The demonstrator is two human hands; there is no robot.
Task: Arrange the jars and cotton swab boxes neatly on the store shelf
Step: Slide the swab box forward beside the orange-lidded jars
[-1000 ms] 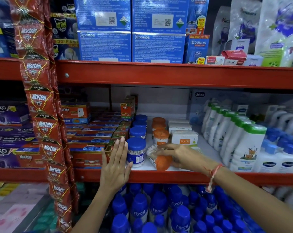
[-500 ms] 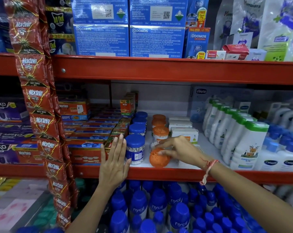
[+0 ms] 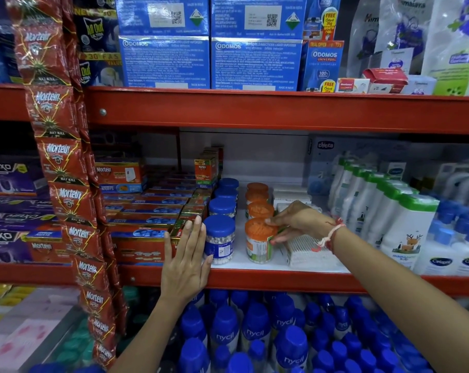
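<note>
On the middle shelf [image 3: 255, 278] a row of blue-lidded jars runs back from the front blue jar [image 3: 219, 239]. Beside it an orange-lidded row starts with the front orange jar [image 3: 259, 239], which stands upright. My right hand [image 3: 295, 222] grips that orange jar from its right side, fingers on lid and label. My left hand [image 3: 187, 254] lies flat and open against the left side of the front blue jar. A clear cotton swab box [image 3: 307, 250] lies just right of the orange jar, under my right wrist. White swab boxes [image 3: 290, 196] are stacked behind.
Mortein boxes [image 3: 147, 224] crowd the shelf left of the jars. White lotion bottles [image 3: 405, 227] stand to the right. A hanging strip of red Mortein sachets [image 3: 66, 184] drops down at left. Blue-capped Nycil bottles [image 3: 255, 335] fill the shelf below.
The orange jar lay on its side in my right hand; it has been tipped up and now stands upright at the front of the orange row. My left hand stayed by the blue jar.
</note>
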